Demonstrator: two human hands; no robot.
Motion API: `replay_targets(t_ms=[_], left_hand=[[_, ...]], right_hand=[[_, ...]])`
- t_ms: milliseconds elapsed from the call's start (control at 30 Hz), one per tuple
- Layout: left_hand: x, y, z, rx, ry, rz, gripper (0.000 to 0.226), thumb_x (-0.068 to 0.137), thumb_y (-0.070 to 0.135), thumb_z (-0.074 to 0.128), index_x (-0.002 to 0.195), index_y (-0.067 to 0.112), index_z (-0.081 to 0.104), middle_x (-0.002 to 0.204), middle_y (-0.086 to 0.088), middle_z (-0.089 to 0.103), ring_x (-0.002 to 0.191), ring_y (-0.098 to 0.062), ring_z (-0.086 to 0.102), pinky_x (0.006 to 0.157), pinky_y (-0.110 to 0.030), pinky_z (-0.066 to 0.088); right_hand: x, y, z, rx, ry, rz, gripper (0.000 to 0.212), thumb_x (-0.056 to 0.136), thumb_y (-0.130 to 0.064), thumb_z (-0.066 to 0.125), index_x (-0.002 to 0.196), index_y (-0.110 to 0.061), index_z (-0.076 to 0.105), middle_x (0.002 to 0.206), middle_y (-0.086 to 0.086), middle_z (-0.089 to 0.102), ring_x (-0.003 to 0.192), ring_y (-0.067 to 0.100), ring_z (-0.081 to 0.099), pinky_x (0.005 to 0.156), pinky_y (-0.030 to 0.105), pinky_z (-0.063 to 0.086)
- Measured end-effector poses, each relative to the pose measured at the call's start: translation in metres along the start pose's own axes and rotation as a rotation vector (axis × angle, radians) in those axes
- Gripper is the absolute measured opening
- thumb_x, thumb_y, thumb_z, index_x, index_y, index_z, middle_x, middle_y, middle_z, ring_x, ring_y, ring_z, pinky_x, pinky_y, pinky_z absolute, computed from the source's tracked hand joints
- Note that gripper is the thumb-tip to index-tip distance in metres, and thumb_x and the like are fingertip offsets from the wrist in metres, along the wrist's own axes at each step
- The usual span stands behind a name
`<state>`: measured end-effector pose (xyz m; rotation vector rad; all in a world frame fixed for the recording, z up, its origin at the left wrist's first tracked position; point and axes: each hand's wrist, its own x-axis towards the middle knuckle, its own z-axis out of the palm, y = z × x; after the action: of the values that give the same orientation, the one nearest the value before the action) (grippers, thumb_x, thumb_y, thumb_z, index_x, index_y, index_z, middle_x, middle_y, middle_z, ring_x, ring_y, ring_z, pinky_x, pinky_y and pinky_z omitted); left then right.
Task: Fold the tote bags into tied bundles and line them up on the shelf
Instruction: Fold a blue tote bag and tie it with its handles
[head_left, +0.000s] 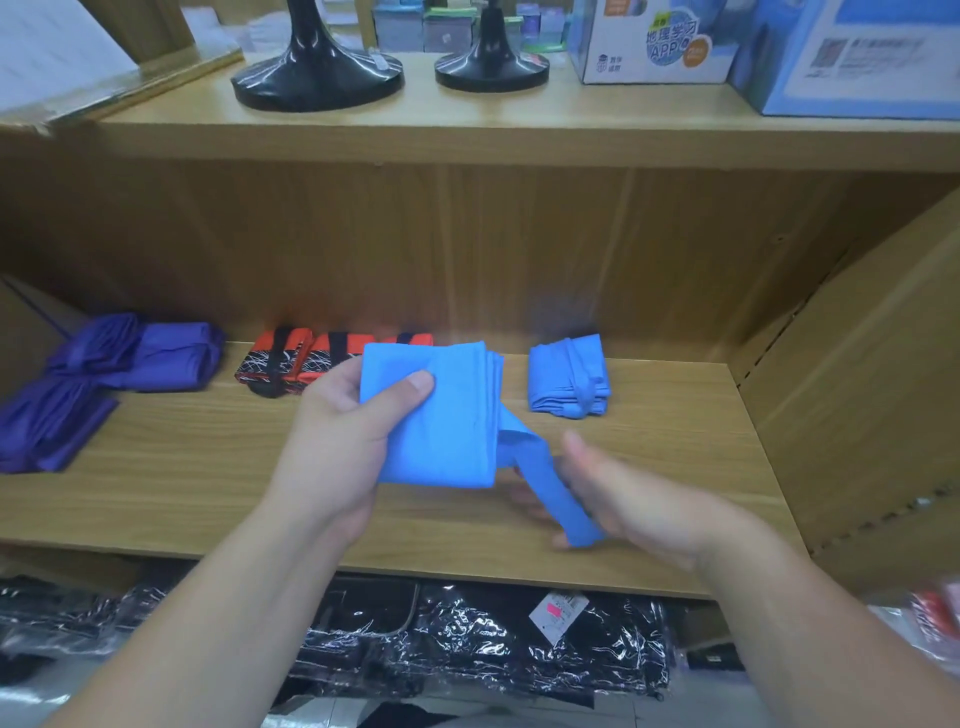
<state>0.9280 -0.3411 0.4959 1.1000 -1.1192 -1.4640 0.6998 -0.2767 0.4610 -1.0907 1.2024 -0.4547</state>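
Nearest, the right hand (628, 501) has the strap (543, 486) drawn taut across its fingers; blur hides whether they curl round it. The left hand (340, 434) pinches the folded blue tote bag (441, 431), thumb on top, just above the shelf (675, 467). This looks like the tying step: next, wrap the strap round and knot it. Behind lie a tied blue bundle (569, 376), orange bundles (291, 358) and purple bags (145, 353).

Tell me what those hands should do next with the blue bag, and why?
Probably wrap the loose strap around the folded blue bag: the left hand grips it, the right hand holds the strap, and the blue bundle nearby is already tied.
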Motion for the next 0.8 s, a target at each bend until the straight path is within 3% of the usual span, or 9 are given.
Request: replay_targets(t_ms=[100, 233, 300, 367, 433, 533, 567, 633, 800], left_hand=[[-0.005, -0.001, -0.001, -0.017, -0.066, -0.039, 0.027, 0.075, 0.022, 0.070, 0.101, 0.012, 0.071, 0.100, -0.009, 0.077, 0.087, -0.022, 0.073, 0.073, -0.035, 0.059], [-0.019, -0.020, 0.000, 0.061, -0.157, -0.107, 0.029, 0.072, 0.019, 0.072, 0.099, 0.009, 0.070, 0.095, -0.008, 0.077, 0.082, -0.020, 0.072, 0.067, -0.030, 0.059], [-0.025, -0.034, 0.003, 0.109, -0.140, -0.131, 0.030, 0.072, 0.018, 0.074, 0.100, 0.008, 0.069, 0.093, -0.007, 0.077, 0.081, -0.018, 0.072, 0.069, -0.029, 0.059], [-0.021, -0.043, 0.003, 0.151, -0.056, -0.132, 0.027, 0.078, 0.012, 0.079, 0.102, 0.008, 0.069, 0.096, -0.006, 0.077, 0.084, -0.019, 0.072, 0.072, -0.032, 0.059], [-0.011, -0.047, -0.002, 0.156, 0.056, -0.141, 0.017, 0.088, 0.005, 0.074, 0.103, 0.009, 0.068, 0.096, -0.004, 0.078, 0.087, -0.021, 0.072, 0.075, -0.036, 0.060], [-0.002, -0.045, -0.007, 0.145, 0.153, -0.121, 0.011, 0.091, 0.004, 0.070, 0.102, 0.009, 0.068, 0.096, -0.007, 0.077, 0.088, -0.025, 0.073, 0.079, -0.041, 0.060], [-0.001, -0.043, -0.005, 0.148, 0.155, -0.097, 0.012, 0.091, 0.004, 0.070, 0.102, 0.008, 0.068, 0.097, -0.008, 0.077, 0.088, -0.025, 0.073, 0.079, -0.042, 0.060], [-0.002, -0.037, 0.001, 0.146, 0.143, -0.042, 0.014, 0.091, 0.004, 0.070, 0.103, 0.009, 0.068, 0.097, -0.005, 0.077, 0.085, -0.020, 0.073, 0.076, -0.039, 0.061], [-0.002, -0.027, 0.005, 0.125, 0.095, 0.059, 0.023, 0.084, 0.009, 0.078, 0.104, 0.011, 0.067, 0.097, -0.001, 0.077, 0.085, -0.016, 0.073, 0.071, -0.030, 0.058]], right_hand=[[0.006, 0.002, -0.003, 0.577, 0.007, -0.135, 0.083, 0.091, -0.069, 0.032, 0.140, -0.007, 0.056, 0.135, 0.014, 0.063, 0.117, 0.024, 0.063, 0.093, 0.034, 0.054], [0.006, -0.015, 0.000, 1.190, 0.078, -0.450, 0.081, 0.082, -0.046, 0.046, 0.138, 0.013, 0.044, 0.134, 0.031, 0.059, 0.125, 0.041, 0.059, 0.107, 0.047, 0.045], [0.000, -0.023, -0.002, 1.286, 0.155, -0.520, 0.080, 0.082, -0.048, 0.050, 0.133, 0.014, 0.048, 0.125, 0.029, 0.064, 0.116, 0.040, 0.065, 0.105, 0.049, 0.046], [-0.005, -0.025, -0.005, 1.209, 0.144, -0.531, 0.086, 0.078, -0.055, 0.063, 0.130, 0.012, 0.054, 0.102, 0.016, 0.070, 0.091, 0.027, 0.072, 0.084, 0.041, 0.056], [-0.009, -0.020, -0.006, 1.016, 0.106, -0.509, 0.087, 0.065, -0.059, 0.079, 0.121, 0.006, 0.064, 0.074, 0.007, 0.063, 0.062, 0.019, 0.062, 0.062, 0.031, 0.055], [-0.012, -0.012, 0.000, 0.526, 0.185, -0.355, 0.071, 0.048, -0.028, 0.096, 0.107, -0.001, 0.066, 0.071, 0.008, 0.063, 0.049, 0.014, 0.052, 0.048, 0.023, 0.043], [-0.012, -0.010, 0.004, 0.376, 0.233, -0.284, 0.063, 0.050, -0.014, 0.091, 0.105, -0.005, 0.062, 0.074, 0.009, 0.065, 0.051, 0.013, 0.052, 0.046, 0.021, 0.039], [-0.009, -0.007, 0.008, 0.204, 0.326, -0.197, 0.050, 0.058, -0.006, 0.080, 0.101, -0.011, 0.054, 0.076, 0.007, 0.067, 0.057, 0.015, 0.053, 0.046, 0.019, 0.038], [0.001, 0.001, -0.001, 0.358, 0.492, -0.263, 0.025, 0.084, 0.010, 0.062, 0.092, -0.009, 0.048, 0.072, 0.014, 0.064, 0.045, 0.012, 0.043, 0.041, 0.018, 0.029]])
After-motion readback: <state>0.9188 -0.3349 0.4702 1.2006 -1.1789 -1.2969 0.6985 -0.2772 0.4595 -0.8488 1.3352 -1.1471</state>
